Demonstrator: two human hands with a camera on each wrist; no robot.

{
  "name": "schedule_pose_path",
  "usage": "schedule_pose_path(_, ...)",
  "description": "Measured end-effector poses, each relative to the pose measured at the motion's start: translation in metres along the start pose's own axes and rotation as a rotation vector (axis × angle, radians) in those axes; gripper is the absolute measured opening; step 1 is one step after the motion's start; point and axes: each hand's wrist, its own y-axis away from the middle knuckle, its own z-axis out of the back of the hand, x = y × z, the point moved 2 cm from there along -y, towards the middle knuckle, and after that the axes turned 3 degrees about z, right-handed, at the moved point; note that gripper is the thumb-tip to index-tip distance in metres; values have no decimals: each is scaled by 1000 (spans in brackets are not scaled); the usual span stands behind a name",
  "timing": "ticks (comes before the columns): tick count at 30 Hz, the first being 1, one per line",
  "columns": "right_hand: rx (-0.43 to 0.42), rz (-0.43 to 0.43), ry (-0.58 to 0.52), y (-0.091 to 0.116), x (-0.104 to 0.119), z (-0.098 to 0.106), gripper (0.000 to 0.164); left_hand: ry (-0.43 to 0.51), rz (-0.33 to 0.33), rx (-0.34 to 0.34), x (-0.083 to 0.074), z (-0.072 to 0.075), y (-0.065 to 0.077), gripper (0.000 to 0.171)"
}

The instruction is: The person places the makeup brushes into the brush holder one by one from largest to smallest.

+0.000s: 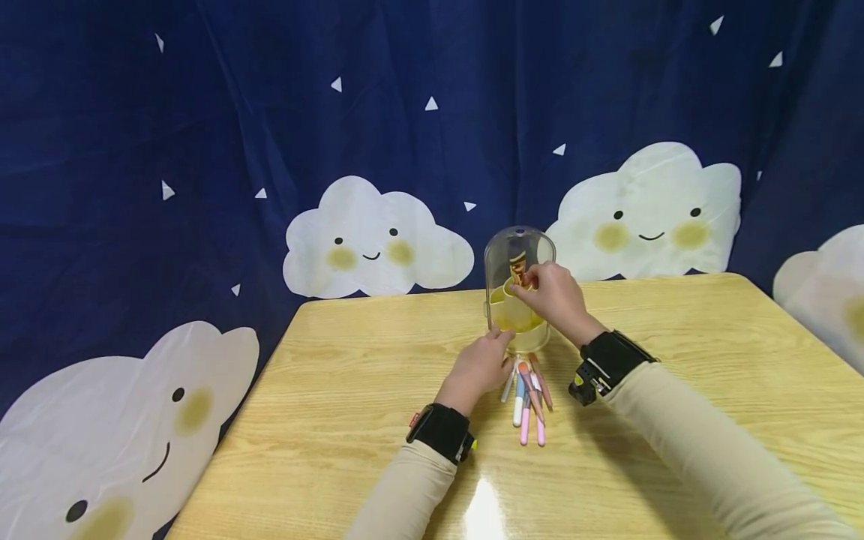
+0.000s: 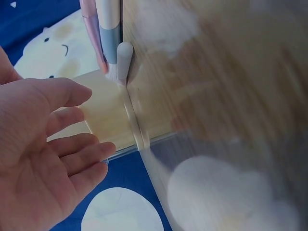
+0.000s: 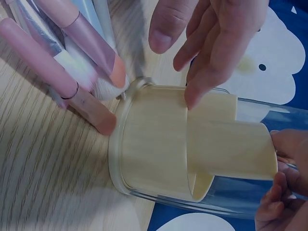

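Observation:
A cream brush holder with rounded cups stands under a clear domed cover near the table's back edge. At the mouth of its taller inner cup, my right hand has its fingers curled. A small gold and brown item shows at those fingertips, its lower end hidden by them. My left hand reaches to the holder's lower front, fingers loosely bent and apart in the left wrist view. Several makeup brushes, pink, blue and white-handled, lie in a bunch before the holder.
The wooden table spreads to both sides of the holder. A dark blue curtain with smiling white clouds hangs right behind it. The brush heads point toward the holder's base.

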Motion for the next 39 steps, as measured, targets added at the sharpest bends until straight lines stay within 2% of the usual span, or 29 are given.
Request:
schedule_pose_path(11, -38, -12, 7, 1, 0, -5, 31, 5, -23, -20, 0, -3, 0, 52)
schedule_pose_path(20, -27, -10, -7, 7, -2, -3, 31, 0, -29, -23, -3, 0, 2, 51)
schedule_pose_path(24, -52, 46, -5, 13, -2, -2, 26, 6, -29, -34, -1, 0, 4, 52)
schedule_pose_path(31, -99, 224, 45, 26, -1, -2, 23, -46, -21, -55, -2, -2, 7, 51)
schedule_pose_path(39, -77, 285, 113, 30, -6, 4, 26, -84, -21, -72, -4, 0, 5, 54)
